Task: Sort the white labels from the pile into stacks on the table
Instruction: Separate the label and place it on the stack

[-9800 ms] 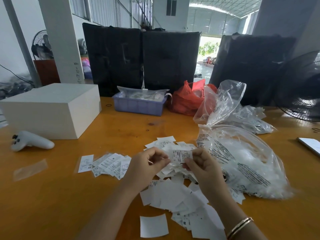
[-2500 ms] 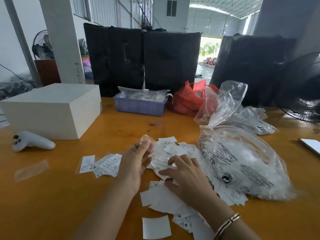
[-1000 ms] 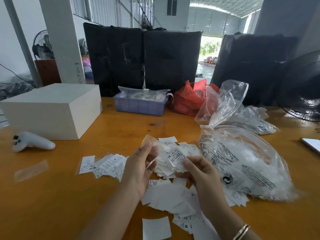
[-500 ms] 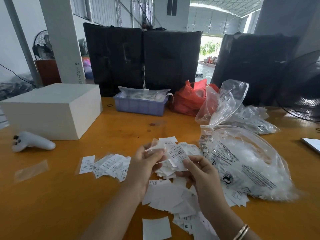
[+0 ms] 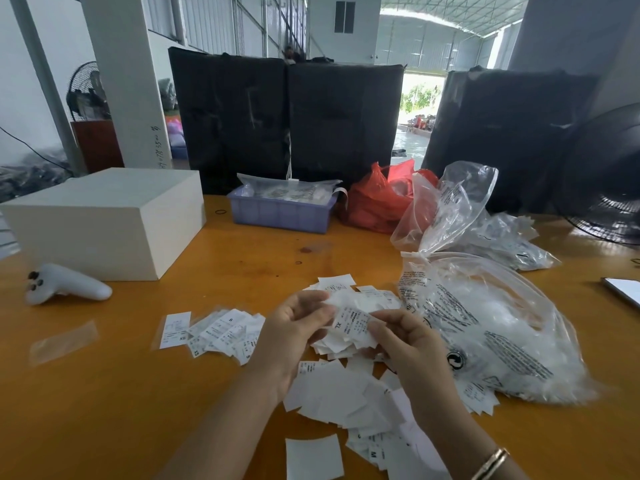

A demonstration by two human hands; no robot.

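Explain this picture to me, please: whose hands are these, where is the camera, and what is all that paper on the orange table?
No machine here: a person wears a wide-angle camera on the head, so you look forward and down at their own two bare hands. The table holds a loose pile of white labels near the person and a fanned row of sorted labels to the left, some marked S or XS. The left hand and right hand together hold a bunch of labels; the top one reads XL. To the right lies a clear plastic bag with white contents. Farther back sit a white box, a white handheld controller, a purple tray and a red bag.
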